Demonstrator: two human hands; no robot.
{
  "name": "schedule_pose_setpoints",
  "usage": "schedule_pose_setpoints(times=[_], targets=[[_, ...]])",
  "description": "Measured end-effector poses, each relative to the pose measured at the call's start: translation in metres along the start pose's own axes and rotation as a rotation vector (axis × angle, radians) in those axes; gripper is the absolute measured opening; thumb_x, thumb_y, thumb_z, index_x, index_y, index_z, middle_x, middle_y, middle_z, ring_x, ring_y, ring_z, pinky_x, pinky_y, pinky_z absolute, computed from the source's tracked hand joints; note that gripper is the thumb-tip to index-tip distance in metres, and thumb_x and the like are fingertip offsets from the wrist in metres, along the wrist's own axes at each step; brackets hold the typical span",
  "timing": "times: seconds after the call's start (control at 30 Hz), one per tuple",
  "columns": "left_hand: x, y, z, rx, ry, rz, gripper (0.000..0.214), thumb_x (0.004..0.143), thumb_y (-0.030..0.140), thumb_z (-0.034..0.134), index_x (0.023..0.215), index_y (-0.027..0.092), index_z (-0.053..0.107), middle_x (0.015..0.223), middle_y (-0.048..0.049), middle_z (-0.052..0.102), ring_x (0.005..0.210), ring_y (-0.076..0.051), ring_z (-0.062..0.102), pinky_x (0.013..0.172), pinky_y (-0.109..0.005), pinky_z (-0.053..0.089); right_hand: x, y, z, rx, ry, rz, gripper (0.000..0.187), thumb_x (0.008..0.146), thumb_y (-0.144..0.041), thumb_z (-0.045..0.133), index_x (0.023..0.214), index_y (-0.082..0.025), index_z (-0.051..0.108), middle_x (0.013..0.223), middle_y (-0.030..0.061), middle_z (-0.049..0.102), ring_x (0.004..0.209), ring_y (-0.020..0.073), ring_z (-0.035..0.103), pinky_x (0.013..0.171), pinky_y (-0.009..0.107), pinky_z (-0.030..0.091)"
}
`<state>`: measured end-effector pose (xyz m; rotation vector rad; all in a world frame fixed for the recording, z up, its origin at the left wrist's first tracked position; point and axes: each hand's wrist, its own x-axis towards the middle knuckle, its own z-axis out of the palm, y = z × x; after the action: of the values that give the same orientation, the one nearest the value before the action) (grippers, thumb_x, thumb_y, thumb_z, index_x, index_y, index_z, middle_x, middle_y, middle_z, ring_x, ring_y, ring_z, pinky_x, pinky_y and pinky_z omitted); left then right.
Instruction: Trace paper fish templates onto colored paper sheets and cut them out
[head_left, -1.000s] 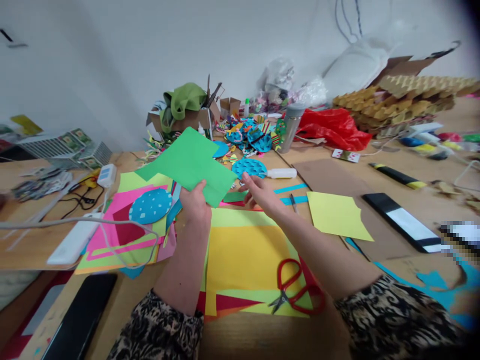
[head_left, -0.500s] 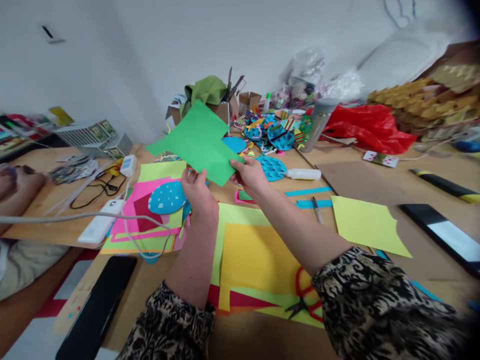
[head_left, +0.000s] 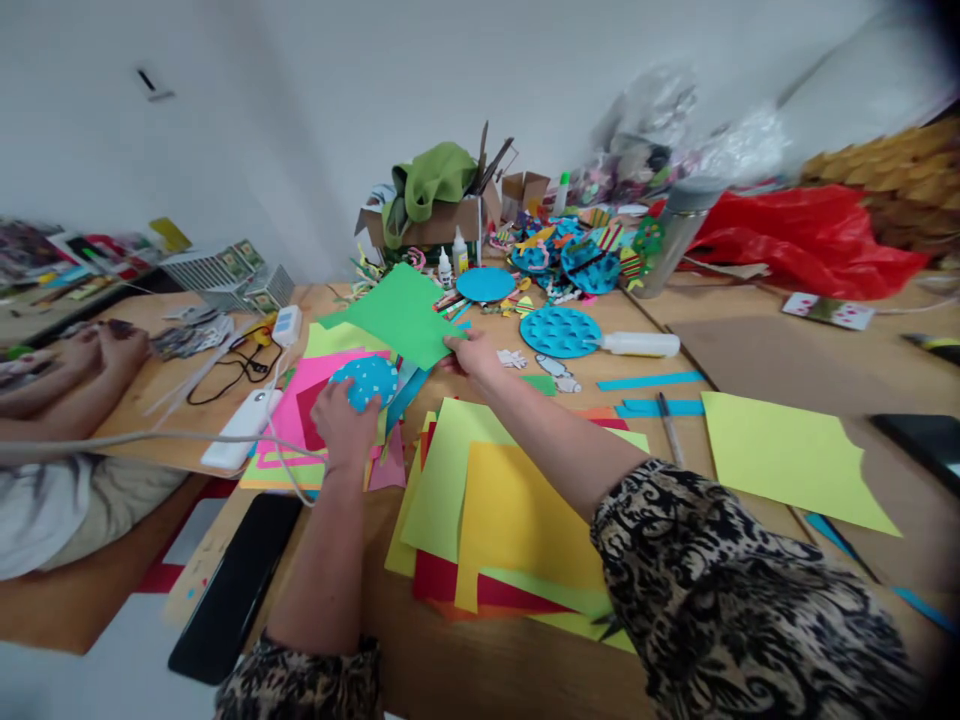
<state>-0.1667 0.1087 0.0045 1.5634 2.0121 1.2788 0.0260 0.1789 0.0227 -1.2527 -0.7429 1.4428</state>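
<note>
My right hand (head_left: 469,355) pinches the lower right corner of a green sheet of paper (head_left: 401,318), which is held up at a slant above the table's far side. My left hand (head_left: 345,415) is at the lower left edge of a blue paper oval with white spots (head_left: 367,380), fingers spread and touching it. Under the oval lie sheets of pink paper (head_left: 296,400) and other colours. Yellow and lime sheets (head_left: 525,510) are stacked in front of me, partly covered by my right forearm. Only the dark blade tips of the scissors (head_left: 611,625) show beside my right sleeve.
A glue bottle (head_left: 641,344) touches a blue scalloped disc (head_left: 561,332). A pen (head_left: 670,428), blue strips and a lime sheet (head_left: 795,455) lie to the right. A white cable (head_left: 150,437) crosses on the left, above a black phone (head_left: 236,585). Another person's hands (head_left: 112,350) rest far left.
My left hand has let go of the green sheet and moved down-left to the spotted oval. The green sheet has come lower in my right hand. The view has turned left.
</note>
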Motion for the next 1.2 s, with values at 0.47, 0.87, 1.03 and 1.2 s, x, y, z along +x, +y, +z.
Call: schedule_pose_setpoints(times=[0.47,0.87,1.03,1.2], targets=[[0.004,0.005,-0.004,0.887,-0.236,0.274,0.048,0.081,0.049,0.058,0.106,0.008,0.064,0.097,-0.0247,0.066,0.086,-0.038,0.064,0.074,-0.044,0.048,-0.001,0.002,-0.020,-0.029,0.019,0.056,0.014,0.087,-0.012,0.057,0.101,-0.013,0.057,0.045,-0.0047,0.057,0.035,0.0100,0.054,0.037,0.017,0.045],[0.001,0.023,-0.011,0.892,-0.052,0.162,0.046,0.095,0.037,0.032,0.110,0.008,0.063,0.091,-0.0217,0.068,0.081,-0.032,0.066,0.070,-0.040,0.046,0.000,0.004,-0.020,-0.127,0.033,0.050,0.021,0.092,-0.013,0.049,0.112,-0.010,0.053,0.046,-0.0047,0.055,0.038,0.0096,0.055,0.040,0.018,0.049],[0.007,0.023,-0.032,0.671,0.434,0.022,0.040,0.093,0.030,0.030,0.102,0.009,0.063,0.086,-0.0188,0.066,0.081,-0.033,0.064,0.072,-0.044,0.046,-0.002,0.012,-0.006,-0.250,0.017,0.060,0.033,0.093,-0.017,0.048,0.125,-0.011,0.048,0.048,-0.0036,0.057,0.038,0.0112,0.055,0.042,0.020,0.048],[0.017,0.031,-0.057,0.605,0.672,0.085,0.051,0.097,0.035,0.017,0.110,0.006,0.058,0.104,-0.0245,0.062,0.100,-0.038,0.060,0.082,-0.052,0.045,-0.006,0.029,0.009,-0.387,-0.095,0.049,0.035,0.089,-0.023,0.056,0.124,-0.016,0.055,0.050,-0.0004,0.061,0.039,0.0136,0.056,0.042,0.021,0.046]])
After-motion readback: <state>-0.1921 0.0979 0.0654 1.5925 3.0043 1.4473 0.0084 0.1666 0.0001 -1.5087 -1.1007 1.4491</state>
